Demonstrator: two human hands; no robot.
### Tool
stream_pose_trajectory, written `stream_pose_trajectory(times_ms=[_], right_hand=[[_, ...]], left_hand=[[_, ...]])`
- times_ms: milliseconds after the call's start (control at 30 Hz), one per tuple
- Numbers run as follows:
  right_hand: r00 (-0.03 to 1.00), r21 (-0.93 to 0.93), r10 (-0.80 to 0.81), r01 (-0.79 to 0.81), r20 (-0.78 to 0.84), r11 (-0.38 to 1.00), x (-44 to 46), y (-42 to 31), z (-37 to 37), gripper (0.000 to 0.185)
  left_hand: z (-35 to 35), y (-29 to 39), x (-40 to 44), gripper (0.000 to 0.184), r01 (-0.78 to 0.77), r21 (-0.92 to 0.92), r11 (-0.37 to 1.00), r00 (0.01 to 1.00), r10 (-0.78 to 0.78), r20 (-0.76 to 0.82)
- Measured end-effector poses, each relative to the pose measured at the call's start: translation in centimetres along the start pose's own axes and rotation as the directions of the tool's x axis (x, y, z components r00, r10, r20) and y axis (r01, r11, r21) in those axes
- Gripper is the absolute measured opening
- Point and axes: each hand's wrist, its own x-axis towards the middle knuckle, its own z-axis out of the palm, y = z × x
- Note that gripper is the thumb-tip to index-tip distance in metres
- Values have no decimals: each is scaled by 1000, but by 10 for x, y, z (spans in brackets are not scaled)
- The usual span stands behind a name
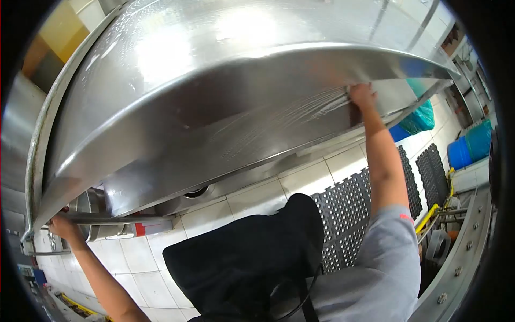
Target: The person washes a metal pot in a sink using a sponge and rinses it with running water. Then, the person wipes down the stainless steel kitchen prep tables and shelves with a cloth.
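A large stainless steel table or counter (257,70) fills the upper view, with wet, shiny patches on its top. My right hand (363,95) presses against its front panel (214,134) near the right end. The fingers are curled, and whatever lies under them is mostly hidden. Whitish, soapy streaks (300,110) run leftward from that hand across the panel. At the lower left corner, my left hand (64,227) is closed around the end of a metal rail (118,218) under the counter; its fingertips are partly hidden.
Metal containers (94,206) stand below the counter at left. Black perforated mats (346,214) lie on white floor tiles (252,198). Blue bins, one with a green bag (420,119), stand at right. A steel edge with bolts (461,252) and yellow pipe (427,219) are close on the right.
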Motion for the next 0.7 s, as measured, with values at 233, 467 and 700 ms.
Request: stream_pose_trajectory(times_ms=[233, 467, 700], right_hand=[[765, 493, -623, 484, 162, 723, -60, -205, -34, 43], [817, 55, -469, 514, -335, 856, -47, -23, 47, 38], [989, 149, -85, 104, -124, 983, 11, -4, 110, 38]], left_hand=[[0, 7, -6, 21, -176, 141, 974, 984, 178, -4], [-51, -48, 33, 34, -794, 598, 110, 527, 617, 585], [-47, -60, 24, 60, -597, 460, 657, 802, 499, 327]])
